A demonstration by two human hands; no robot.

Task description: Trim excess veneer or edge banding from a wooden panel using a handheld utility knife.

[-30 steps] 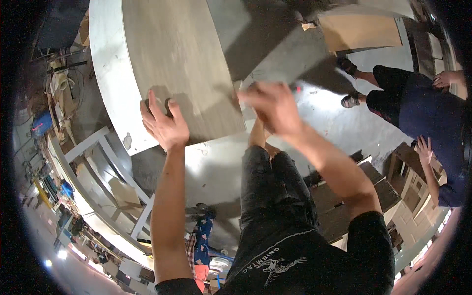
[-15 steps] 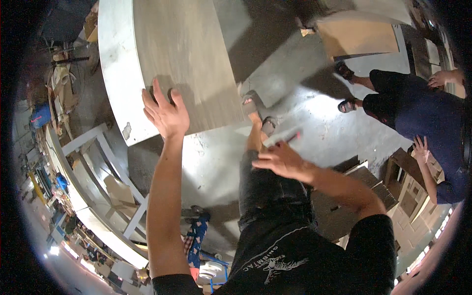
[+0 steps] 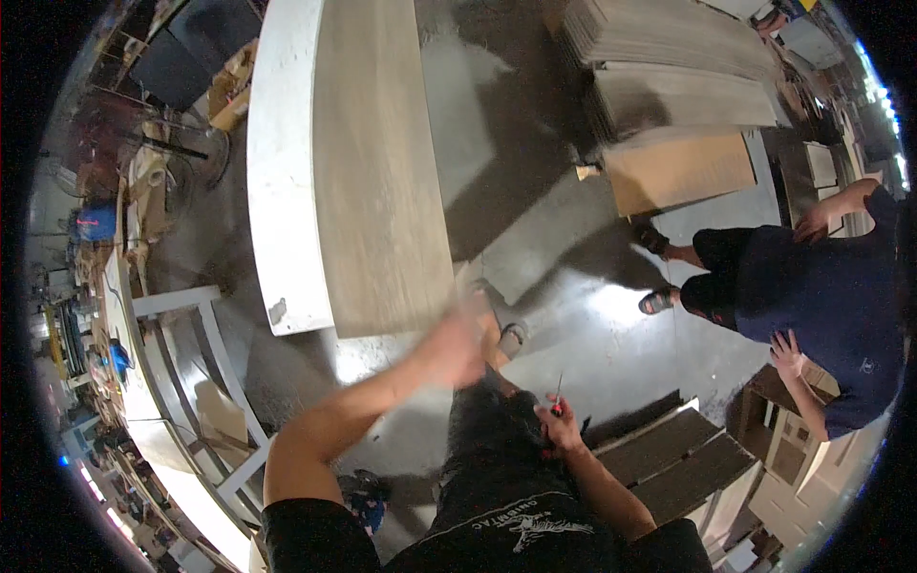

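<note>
My left hand [image 3: 453,350] is smeared by motion in front of my legs, close to the near corner of a brownish wood-grain panel [image 3: 380,191]. Its fingers cannot be made out. The panel lies lengthwise along a white surface [image 3: 287,162], which shows as a strip on its left and is chipped at the near corner. Lower down, beside my thigh, my right hand [image 3: 564,426] is closed around a thin-shafted tool that looks like a screwdriver [image 3: 558,405], with red and dark at the handle and the shaft pointing up and away.
On the right stands a person in dark clothes [image 3: 831,296]. Stacked panels [image 3: 669,95] and a tan board [image 3: 678,177] fill the far right. Dark boards [image 3: 669,468] lie near right. A pale frame [image 3: 229,368] leans against a long bench [image 3: 143,401] at left.
My left hand has come off the panel and swung right and nearer to me. My right hand has dropped lower, the tool still in it. The view has shifted, showing more of the stacked panels.
</note>
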